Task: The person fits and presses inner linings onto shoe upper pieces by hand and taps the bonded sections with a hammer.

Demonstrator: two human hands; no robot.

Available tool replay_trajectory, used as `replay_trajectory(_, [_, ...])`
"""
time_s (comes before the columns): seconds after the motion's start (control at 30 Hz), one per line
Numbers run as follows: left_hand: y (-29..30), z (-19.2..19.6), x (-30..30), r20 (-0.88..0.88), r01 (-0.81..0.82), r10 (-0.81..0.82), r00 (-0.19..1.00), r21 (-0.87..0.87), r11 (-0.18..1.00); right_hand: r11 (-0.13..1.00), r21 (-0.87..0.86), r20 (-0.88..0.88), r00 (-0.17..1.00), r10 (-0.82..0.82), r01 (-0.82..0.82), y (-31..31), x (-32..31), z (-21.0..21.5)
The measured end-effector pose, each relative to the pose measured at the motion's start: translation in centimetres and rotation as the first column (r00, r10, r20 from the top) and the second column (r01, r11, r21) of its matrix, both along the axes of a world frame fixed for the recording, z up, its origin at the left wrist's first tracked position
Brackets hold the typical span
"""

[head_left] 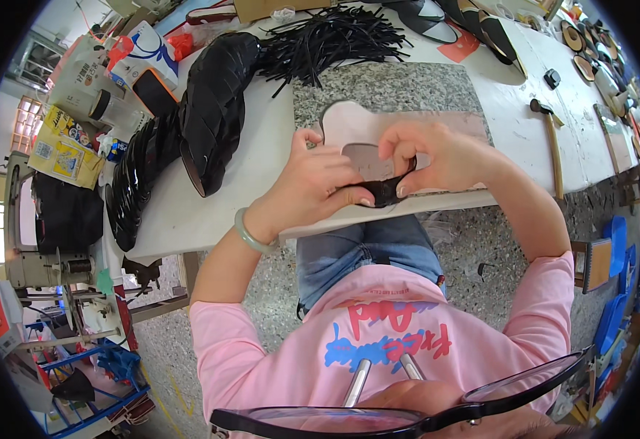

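Observation:
A pale-lined shoe upper piece with a dark edge [349, 121] lies over a speckled grey stone slab [437, 80] at the table's near edge. Its near black band [384, 192] curves up toward me between my hands. My left hand [312, 179], with a pale bangle at the wrist, is closed on the band's left end, thumb pressed on top. On the other end, my right hand [440, 157] pinches the black edge between thumb and bent fingers. The underside of the piece is hidden.
Stacked black woven uppers [221, 102] lie to the left, beside a heap of black strips [327, 44]. A wooden-handled hammer [556, 154] rests on the right. An orange-edged phone [155, 91], a jar [111, 107] and bags crowd the far left, above a sewing machine [49, 267].

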State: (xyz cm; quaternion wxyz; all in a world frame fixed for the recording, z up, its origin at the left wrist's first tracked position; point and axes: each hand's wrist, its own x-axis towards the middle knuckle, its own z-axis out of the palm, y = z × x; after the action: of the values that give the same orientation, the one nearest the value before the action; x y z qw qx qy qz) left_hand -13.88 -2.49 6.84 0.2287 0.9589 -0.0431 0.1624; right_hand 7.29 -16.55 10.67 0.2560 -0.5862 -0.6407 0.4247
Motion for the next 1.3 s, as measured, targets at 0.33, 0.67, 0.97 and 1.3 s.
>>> replay_trajectory(0.33, [-0.2, 0.4, 0.2, 0.058, 0.030, -0.034, 0.998, 0.069, 0.997, 0.948, 0.270, -0.021, 0.983, 0.181, -0.169, 0.7, -0.8, -3.0])
replay_trajectory(0.67, [0.2, -0.1, 1.1, 0.039, 0.164, -0.173, 0.984, 0.173, 0.971, 0.811, 0.513, 0.490, 0.872, -0.009, -0.281, -2.1, -2.3, -4.6])
replay_trajectory(0.97, [0.5, -2.7, 1.1, -0.198, 0.256, -0.239, 0.951, 0.067, 0.964, 0.813, 0.573, 0.232, 0.972, -0.035, -0.107, -2.9, -2.3, -7.2])
replay_trajectory(1.3, [5.1, -4.9, 9.7, -0.026, -0.224, 0.239, 0.971, -0.452, 0.863, 0.796, 0.141, 0.152, 0.781, -0.605, 0.589, 2.6, 4.1, -9.0])
